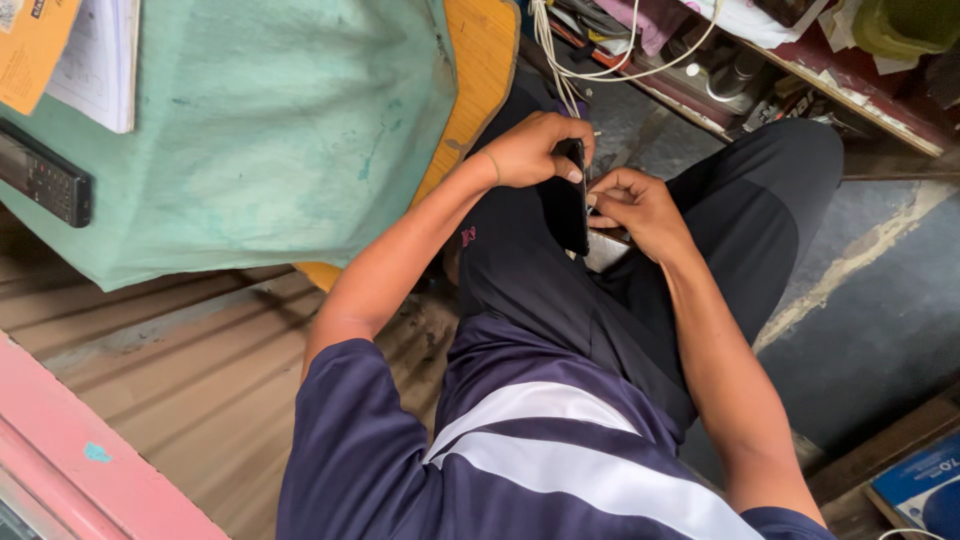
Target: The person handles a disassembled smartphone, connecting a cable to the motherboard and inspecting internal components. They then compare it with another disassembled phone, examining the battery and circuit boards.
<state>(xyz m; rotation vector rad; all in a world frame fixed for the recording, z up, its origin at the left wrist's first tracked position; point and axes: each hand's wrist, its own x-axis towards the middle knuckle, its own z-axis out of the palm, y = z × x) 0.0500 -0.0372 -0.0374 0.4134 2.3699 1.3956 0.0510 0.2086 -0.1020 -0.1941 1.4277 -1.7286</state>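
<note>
I sit with my legs in dark trousers and look down at my lap. My left hand (535,150) grips a black phone (570,210) by its upper edge, holding it on edge above my thigh. My right hand (635,205) sits just right of the phone, fingers curled against its side; whether it pinches something small I cannot tell. A pale flat piece (605,252) shows under the phone, mostly hidden.
A table under a teal cloth (270,130) stands at the left, with a black remote (45,180) and papers (95,60) on it. White cables (600,60) hang from a cluttered shelf (800,70) ahead. A blue box (925,485) lies at the lower right.
</note>
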